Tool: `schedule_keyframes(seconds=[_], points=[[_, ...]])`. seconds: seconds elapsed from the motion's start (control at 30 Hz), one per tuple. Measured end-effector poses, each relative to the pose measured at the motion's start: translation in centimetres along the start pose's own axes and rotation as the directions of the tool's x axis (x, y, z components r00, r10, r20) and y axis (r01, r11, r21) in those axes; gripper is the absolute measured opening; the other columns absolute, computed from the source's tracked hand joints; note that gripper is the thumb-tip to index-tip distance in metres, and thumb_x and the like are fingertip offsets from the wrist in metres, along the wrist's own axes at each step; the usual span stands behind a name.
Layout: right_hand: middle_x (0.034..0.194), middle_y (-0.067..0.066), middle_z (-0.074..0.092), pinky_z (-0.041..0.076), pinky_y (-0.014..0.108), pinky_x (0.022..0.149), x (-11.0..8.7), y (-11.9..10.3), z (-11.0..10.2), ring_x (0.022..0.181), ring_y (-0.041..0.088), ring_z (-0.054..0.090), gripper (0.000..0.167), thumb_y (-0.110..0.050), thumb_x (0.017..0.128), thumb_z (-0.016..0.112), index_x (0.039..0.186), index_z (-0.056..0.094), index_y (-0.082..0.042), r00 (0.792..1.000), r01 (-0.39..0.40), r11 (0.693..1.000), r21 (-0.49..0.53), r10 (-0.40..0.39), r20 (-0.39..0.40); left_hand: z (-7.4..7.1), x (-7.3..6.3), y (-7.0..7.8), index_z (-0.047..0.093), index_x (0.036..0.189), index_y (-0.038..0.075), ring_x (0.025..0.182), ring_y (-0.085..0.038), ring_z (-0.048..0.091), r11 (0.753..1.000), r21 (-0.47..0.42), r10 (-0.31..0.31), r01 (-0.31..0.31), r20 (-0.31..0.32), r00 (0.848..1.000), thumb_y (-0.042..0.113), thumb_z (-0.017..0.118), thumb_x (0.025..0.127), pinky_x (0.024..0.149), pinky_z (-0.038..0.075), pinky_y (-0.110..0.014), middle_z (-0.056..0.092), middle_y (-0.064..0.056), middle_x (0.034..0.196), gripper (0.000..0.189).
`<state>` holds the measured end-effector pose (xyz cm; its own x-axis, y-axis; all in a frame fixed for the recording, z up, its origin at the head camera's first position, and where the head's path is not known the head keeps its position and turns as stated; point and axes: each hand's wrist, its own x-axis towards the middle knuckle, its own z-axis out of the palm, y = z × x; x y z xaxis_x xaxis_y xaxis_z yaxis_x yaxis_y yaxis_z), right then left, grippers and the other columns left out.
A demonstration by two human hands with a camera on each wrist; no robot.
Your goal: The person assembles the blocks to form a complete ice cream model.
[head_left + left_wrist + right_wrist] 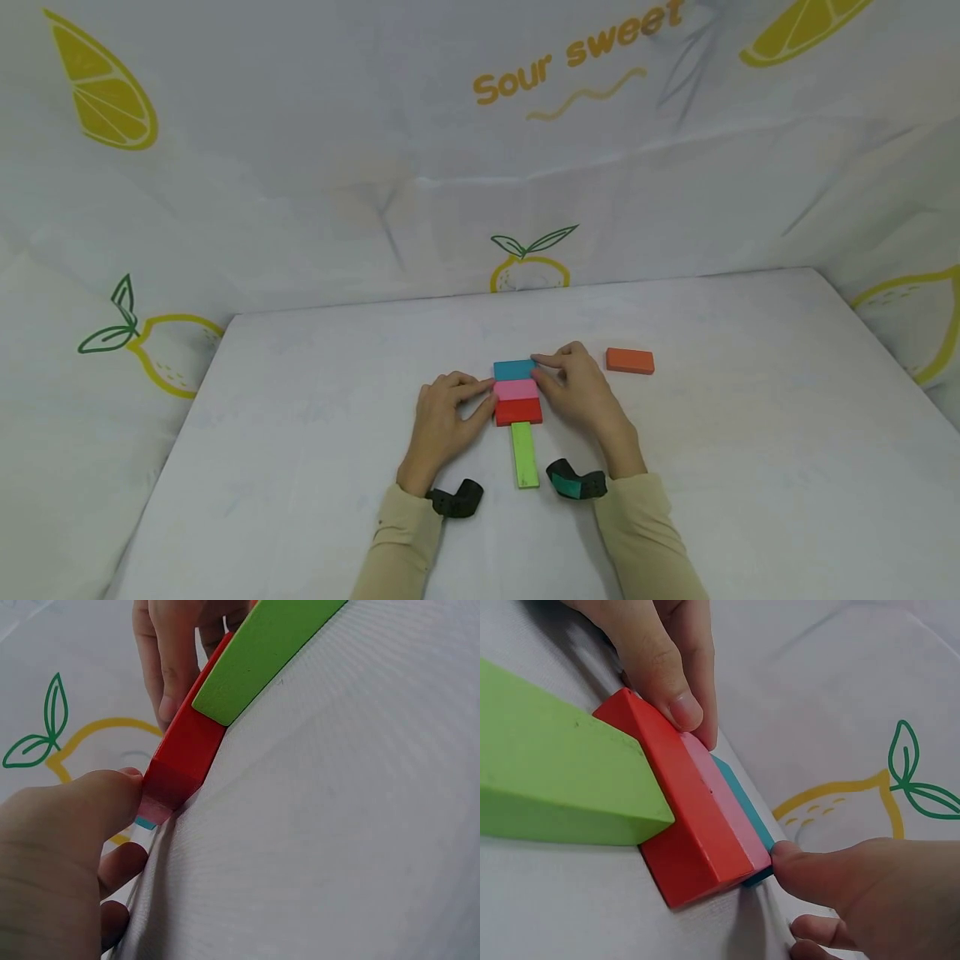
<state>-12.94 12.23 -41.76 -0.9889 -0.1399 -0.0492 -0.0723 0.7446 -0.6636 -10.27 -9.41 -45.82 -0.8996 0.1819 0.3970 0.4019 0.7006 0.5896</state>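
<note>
Three blocks lie flat with long sides together: a blue block (513,370) farthest, a pink block (516,390) in the middle and a red block (518,411) nearest. A light green block (525,455) runs lengthwise from the red block's near side, like a stem. My left hand (442,419) touches the stack's left ends with thumb and index fingertips. From the other side, my right hand (581,387) has its index fingertip at the blue block's far right corner. Its thumb presses near the pink and blue ends in the right wrist view.
An orange block (629,361) lies apart, to the right of my right hand. The white-covered table (300,433) meets a lemon-printed cloth (315,167) at its back edge. Dark wrist devices sit at both sleeve cuffs.
</note>
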Motion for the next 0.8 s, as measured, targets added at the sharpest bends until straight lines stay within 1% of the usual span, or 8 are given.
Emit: schedule_keyframes(seconds=[0.43,0.8], points=[[0.115,0.021,0.060,0.045,0.030,0.073,-0.13,-0.13,-0.05,0.095,0.026,0.056,0.035,-0.019,0.098,0.067,0.131,0.070,-0.008,1.000,0.004,1.000,0.003,-0.004,-0.011,0.01,-0.01,0.05,0.080,0.115,0.018,0.085,-0.018,0.065,1.000,0.004,-0.005,0.005,-0.003,1.000,0.027,0.077,0.089,0.075,0.035,-0.031,0.075,-0.001,0.095,0.028],[0.115,0.020,0.059,0.045,0.030,0.074,-0.13,-0.04,0.13,0.096,0.027,0.055,0.037,-0.021,0.097,0.067,0.133,0.069,-0.010,1.000,0.001,1.000,-0.005,-0.001,-0.017,0.11,-0.06,-0.16,0.080,0.116,0.018,0.086,-0.018,0.065,1.000,0.005,-0.001,0.001,0.003,1.000,0.027,0.078,0.088,0.076,0.035,-0.031,0.075,-0.001,0.096,0.030]])
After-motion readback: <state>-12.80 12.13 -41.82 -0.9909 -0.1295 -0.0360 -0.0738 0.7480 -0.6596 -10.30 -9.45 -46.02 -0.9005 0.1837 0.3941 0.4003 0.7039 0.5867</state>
